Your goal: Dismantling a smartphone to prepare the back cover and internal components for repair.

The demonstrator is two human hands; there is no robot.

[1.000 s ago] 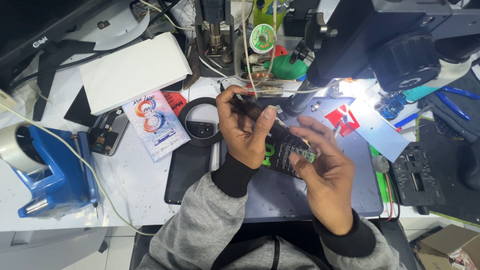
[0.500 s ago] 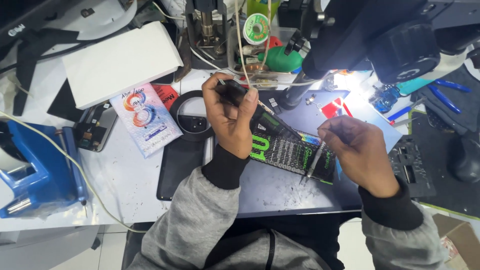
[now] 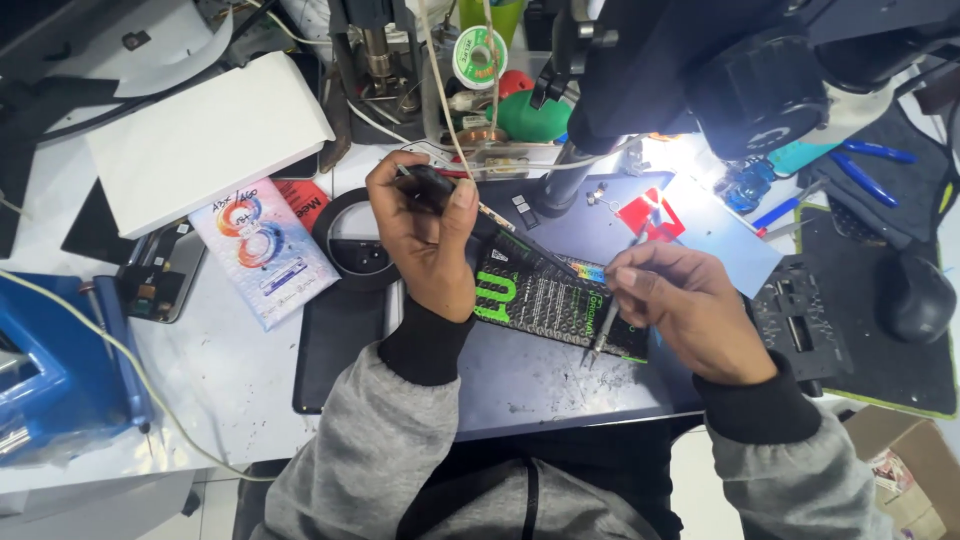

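- black flat pack point(image 3: 545, 300) with green lettering, lying between my hands on the worktop
- white pouch point(image 3: 265, 250) with colourful swirl, off to my left
- plain white box point(image 3: 205, 140) behind it

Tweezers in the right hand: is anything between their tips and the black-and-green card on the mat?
Nothing visible. The tweezers in the right hand point down at the card's lower right edge, with no object between. The left hand holds a dark tool farther left.

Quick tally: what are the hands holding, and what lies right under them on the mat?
Black-handled tool in left hand: 1
Tweezers in right hand: 1
Black-and-green packet under them: 1
Total: 3
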